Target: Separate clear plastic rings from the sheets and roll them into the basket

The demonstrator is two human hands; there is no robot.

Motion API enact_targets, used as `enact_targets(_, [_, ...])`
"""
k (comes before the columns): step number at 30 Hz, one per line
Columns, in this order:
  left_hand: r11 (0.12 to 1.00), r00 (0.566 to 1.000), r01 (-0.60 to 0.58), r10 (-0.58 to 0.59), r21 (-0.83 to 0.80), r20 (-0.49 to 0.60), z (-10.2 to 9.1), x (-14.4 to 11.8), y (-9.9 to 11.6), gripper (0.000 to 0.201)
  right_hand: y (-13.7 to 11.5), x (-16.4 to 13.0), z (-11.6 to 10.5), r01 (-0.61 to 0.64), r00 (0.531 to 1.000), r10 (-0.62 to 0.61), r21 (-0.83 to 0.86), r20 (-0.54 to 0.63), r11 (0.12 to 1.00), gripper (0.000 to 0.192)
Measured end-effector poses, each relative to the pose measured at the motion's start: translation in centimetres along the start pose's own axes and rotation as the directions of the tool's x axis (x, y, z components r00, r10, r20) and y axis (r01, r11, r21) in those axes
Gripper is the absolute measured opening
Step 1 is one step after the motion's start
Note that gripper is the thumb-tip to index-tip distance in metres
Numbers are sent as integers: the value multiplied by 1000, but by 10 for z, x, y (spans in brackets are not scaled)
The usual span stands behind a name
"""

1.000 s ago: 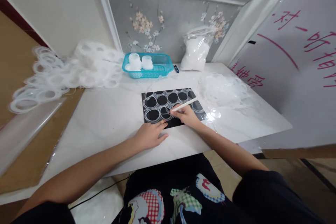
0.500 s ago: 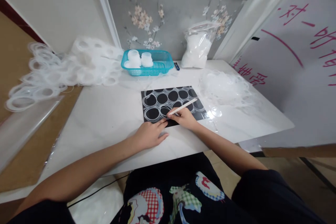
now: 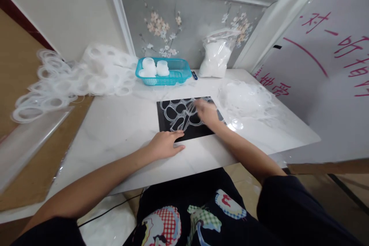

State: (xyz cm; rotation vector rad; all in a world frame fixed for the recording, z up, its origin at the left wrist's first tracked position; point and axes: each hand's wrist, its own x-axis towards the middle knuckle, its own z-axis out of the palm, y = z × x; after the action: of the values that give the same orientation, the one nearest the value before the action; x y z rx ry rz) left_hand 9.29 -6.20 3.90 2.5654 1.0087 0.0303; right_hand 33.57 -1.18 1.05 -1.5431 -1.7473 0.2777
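A black mat point(image 3: 196, 132) lies on the white table point(image 3: 121, 130). My left hand point(image 3: 165, 144) rests flat on the table, fingertips touching the mat's near left corner. My right hand point(image 3: 206, 110), blurred with motion, is over the mat and grips a clear film webbing of linked rings point(image 3: 180, 113), which is lifted and crumpled off the mat. Whether the white stick is still in that hand is hidden by the blur.
A teal basket point(image 3: 175, 75) with two white jars point(image 3: 155, 67) stands at the back. A bag of white material point(image 3: 215, 57) is beside it. Piles of clear ring film lie at the left point(image 3: 72, 78) and right point(image 3: 248, 98). A whiteboard point(image 3: 323, 69) leans at the right.
My right hand moved from the mat's near edge, where it held a white stick, up and away. The ring webbing, flat before, is now pulled up off the mat. My left hand stayed.
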Motion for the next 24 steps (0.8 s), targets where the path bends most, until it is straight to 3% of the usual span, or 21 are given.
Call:
enact_targets(1, [1000,1000,6,-6,-2,1,-1,-1,1,48,5,17,-5,-106,980,113,55,-162,993,24])
enact_targets(2, [1000,1000,9,-9,1,1,-1,-2,1,48,10,30,-10,-177,929,208,124,-307,976,29])
enact_targets(4, [1000,1000,0,0,18,-3,0,-4,0,48,14,42,-13,-262,853,357,280,-381,924,31])
enact_targets(5, [999,1000,-13,13,33,-7,2,-5,-1,47,15,40,-12,-288,845,416,370,-336,883,30])
enact_targets(7, [995,998,-58,60,76,-29,6,-6,-4,43,12,28,-7,-341,859,495,572,-134,746,24])
enact_targets(10, [980,977,-153,169,127,-130,13,-6,-9,37,6,13,-4,-419,833,515,837,201,351,13])
enact_targets(13, [956,919,-264,289,126,-268,10,-8,-3,33,4,13,-11,-432,805,483,898,344,81,10])
enact_targets(17, [890,806,-438,451,125,-383,-26,-19,37,30,1,19,-21,-355,792,477,923,380,-146,13])
enact_targets(21, [720,618,-679,668,146,-415,-82,-33,93,21,0,16,-26,-244,812,473,935,343,-259,17])
enact_targets(24, [681,595,-723,699,115,-396,-115,-41,120,12,5,15,-31,-243,800,489,933,347,-266,17])
